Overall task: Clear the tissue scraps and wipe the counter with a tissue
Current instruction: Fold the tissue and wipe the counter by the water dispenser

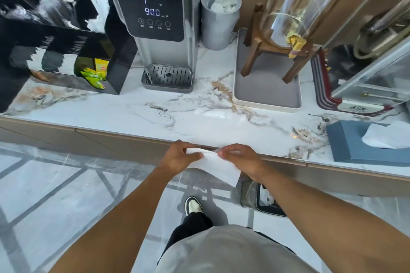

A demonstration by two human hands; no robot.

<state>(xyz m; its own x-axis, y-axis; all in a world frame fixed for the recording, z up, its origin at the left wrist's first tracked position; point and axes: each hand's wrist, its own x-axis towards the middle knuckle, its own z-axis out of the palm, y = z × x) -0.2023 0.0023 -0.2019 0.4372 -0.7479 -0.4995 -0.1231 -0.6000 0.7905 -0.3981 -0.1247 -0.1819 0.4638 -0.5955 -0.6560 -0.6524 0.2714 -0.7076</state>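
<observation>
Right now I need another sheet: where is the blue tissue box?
In the head view, the blue tissue box sits at the counter's far right, near its front edge, just below the red-edged tray.

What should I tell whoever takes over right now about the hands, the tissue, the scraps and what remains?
Left hand and right hand both pinch one white tissue at the counter's front edge; it hangs between them, off the surface.
Scraps: two small white pieces lie on the marble in front of the grey tray.
Bins: small grey bin at the back already holds crumpled tissue; floor bin sits below the edge.
Tissue box far right.
Left: clear scraps, wipe counter.
</observation>
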